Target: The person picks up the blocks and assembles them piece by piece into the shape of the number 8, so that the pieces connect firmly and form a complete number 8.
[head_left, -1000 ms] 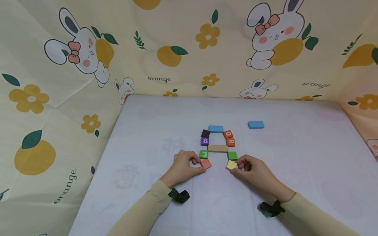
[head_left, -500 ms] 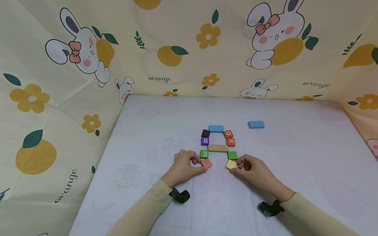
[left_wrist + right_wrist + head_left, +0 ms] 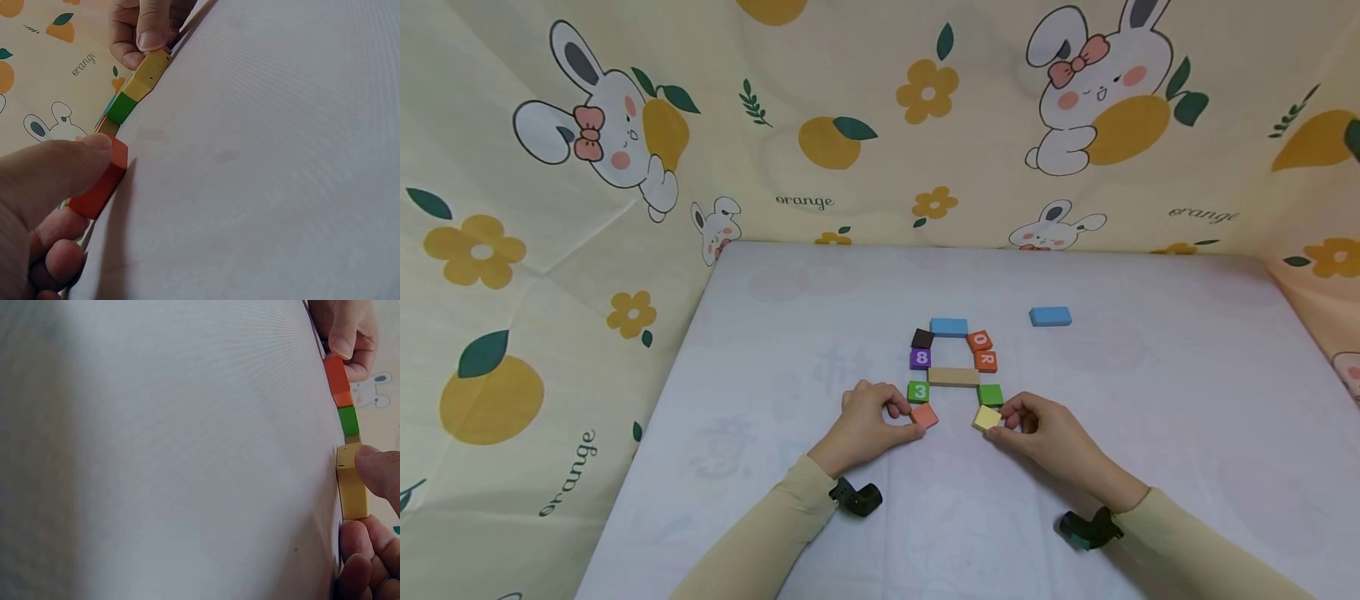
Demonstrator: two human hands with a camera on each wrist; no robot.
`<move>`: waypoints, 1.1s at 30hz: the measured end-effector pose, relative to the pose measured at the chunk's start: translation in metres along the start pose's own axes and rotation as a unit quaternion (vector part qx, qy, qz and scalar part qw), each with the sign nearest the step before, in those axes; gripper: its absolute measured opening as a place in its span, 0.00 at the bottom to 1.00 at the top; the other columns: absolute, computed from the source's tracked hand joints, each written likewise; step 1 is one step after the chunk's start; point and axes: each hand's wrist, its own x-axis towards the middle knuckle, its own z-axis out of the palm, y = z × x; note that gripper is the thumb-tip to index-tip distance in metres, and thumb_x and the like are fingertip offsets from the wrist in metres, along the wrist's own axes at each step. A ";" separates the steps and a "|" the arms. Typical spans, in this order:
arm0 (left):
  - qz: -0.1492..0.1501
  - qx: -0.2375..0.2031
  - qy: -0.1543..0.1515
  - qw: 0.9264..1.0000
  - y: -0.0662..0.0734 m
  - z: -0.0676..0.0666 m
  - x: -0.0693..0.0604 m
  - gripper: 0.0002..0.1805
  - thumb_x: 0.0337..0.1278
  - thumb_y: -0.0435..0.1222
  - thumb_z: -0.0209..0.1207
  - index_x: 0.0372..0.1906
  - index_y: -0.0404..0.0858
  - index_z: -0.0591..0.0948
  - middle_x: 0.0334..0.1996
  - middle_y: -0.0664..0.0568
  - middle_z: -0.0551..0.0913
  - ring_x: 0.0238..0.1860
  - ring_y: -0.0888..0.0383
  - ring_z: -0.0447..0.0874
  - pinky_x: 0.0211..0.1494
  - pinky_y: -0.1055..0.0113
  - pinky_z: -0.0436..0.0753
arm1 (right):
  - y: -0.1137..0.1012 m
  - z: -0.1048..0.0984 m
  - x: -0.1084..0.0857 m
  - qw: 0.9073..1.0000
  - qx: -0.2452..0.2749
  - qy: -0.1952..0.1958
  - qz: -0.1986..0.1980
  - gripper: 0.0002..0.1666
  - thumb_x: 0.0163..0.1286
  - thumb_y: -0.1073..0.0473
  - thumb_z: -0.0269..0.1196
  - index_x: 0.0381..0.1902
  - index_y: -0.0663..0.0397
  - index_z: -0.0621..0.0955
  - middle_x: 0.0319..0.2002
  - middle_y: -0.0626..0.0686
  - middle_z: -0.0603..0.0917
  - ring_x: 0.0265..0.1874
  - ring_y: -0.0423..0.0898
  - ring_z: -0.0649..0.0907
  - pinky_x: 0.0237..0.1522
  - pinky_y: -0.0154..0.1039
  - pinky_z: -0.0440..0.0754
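Note:
My left hand [image 3: 871, 421] pinches an orange-red square block [image 3: 924, 416] between thumb and fingers, low on the table surface. Across from it, my right hand [image 3: 1051, 435] pinches a yellow square block [image 3: 987, 419]. Just behind the orange-red block lies a green block marked 3 [image 3: 918, 392]; a second green block [image 3: 990, 395] lies behind the yellow one. Both held blocks sit at a slant. In the left wrist view the thumb presses on the orange-red block [image 3: 103, 187]; in the right wrist view the thumb is on the yellow block [image 3: 353, 487].
A tan plank [image 3: 953, 377], purple block [image 3: 920, 359], black block [image 3: 922, 338], two orange letter blocks [image 3: 986, 362] and a blue block [image 3: 949, 327] continue the outline. Another blue block [image 3: 1050, 317] lies apart at the right. Printed cloth [image 3: 880, 117] stands behind the white table [image 3: 775, 333].
Both hands keep their hold and stay practically in place. The slanted blocks show hardly any shift, and the others lie as before.

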 end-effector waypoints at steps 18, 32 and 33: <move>0.005 -0.004 0.002 1.000 -0.002 0.001 0.000 0.15 0.44 0.53 0.72 0.32 0.50 0.81 0.28 0.59 0.76 0.37 0.58 0.65 0.44 0.58 0.59 | 0.003 0.000 0.000 1.000 -0.004 0.000 0.003 0.25 0.54 0.40 0.72 0.39 0.50 0.79 0.28 0.47 0.76 0.28 0.45 0.73 0.26 0.35 0.70; 0.002 0.002 0.005 1.000 -0.004 0.003 0.001 0.16 0.44 0.54 0.72 0.32 0.51 0.81 0.28 0.60 0.75 0.37 0.58 0.64 0.43 0.59 0.60 | 0.006 -0.034 0.021 0.999 0.034 0.032 -0.014 0.28 0.61 0.38 0.67 0.47 0.52 0.78 0.32 0.51 0.79 0.31 0.48 0.75 0.27 0.34 0.73; 0.004 0.002 0.005 1.000 -0.004 0.003 0.001 0.16 0.44 0.54 0.72 0.32 0.51 0.81 0.28 0.60 0.75 0.37 0.58 0.64 0.43 0.59 0.60 | 0.007 -0.040 0.027 0.998 0.035 0.040 -0.017 0.29 0.62 0.39 0.66 0.49 0.54 0.78 0.33 0.52 0.79 0.32 0.49 0.75 0.28 0.33 0.73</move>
